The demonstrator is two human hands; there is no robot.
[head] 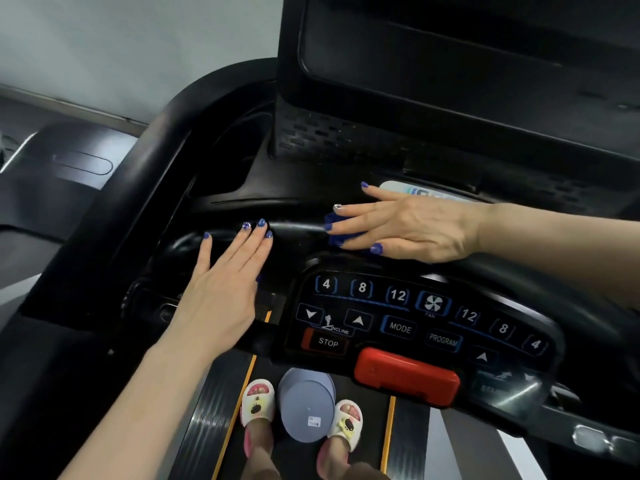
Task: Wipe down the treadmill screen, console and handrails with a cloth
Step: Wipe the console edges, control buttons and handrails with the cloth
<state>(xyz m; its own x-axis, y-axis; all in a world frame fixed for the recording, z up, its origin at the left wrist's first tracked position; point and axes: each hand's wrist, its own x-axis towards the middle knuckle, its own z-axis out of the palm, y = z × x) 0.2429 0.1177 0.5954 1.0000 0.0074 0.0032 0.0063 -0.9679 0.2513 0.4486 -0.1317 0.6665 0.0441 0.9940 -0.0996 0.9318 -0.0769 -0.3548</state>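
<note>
Right hand (408, 226) flat, pressing blue cloth (337, 233) onto console (294, 192), left hand (221, 289) flat, empty, well left of cloth

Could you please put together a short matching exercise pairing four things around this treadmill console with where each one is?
Things:
1. blue cloth
2. left hand
3. red safety key
4. grey bucket

Places:
a. on the belt between the slippered feet
b. flat on the console, left of the button panel
c. under the right hand, above the button panel
d. at the near edge of the console, below the MODE button

Pairs: 1-c, 2-b, 3-d, 4-a
</note>
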